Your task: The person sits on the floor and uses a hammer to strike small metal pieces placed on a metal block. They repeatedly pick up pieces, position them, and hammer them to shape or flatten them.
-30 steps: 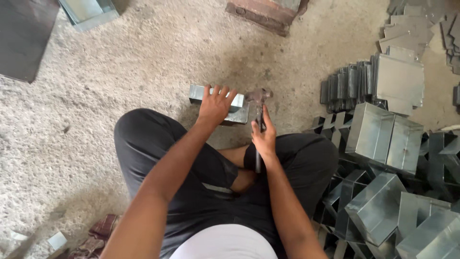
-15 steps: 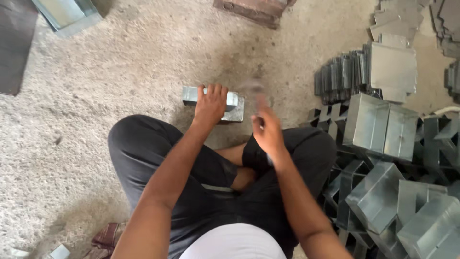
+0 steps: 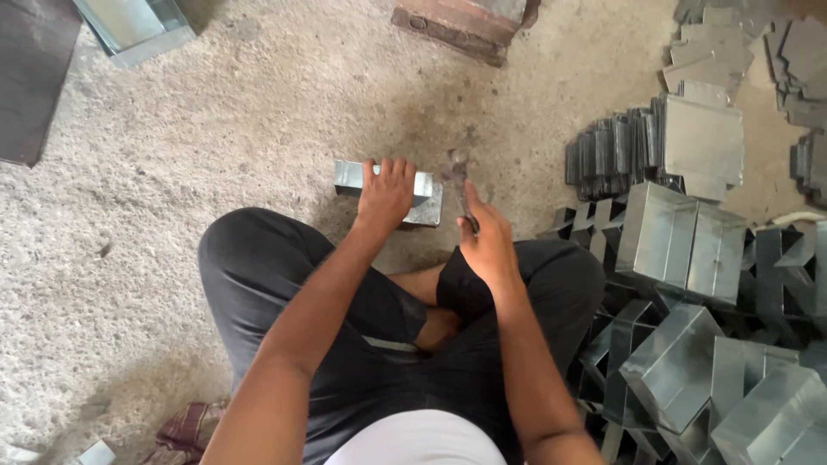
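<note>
The left hand (image 3: 385,195) lay spread flat on a small grey folded sheet-metal box (image 3: 389,191) on the gritty floor; the right hand (image 3: 484,241) gripped a dark hammer (image 3: 459,182) just beside it.

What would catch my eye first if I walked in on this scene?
Probably the two bare hands at the centre: the left hand presses down on a small sheet-metal box on the gritty floor, while the right hand grips a hammer beside it. On the right, a heap of shiny folded metal boxes crowds the person's knee.
</note>
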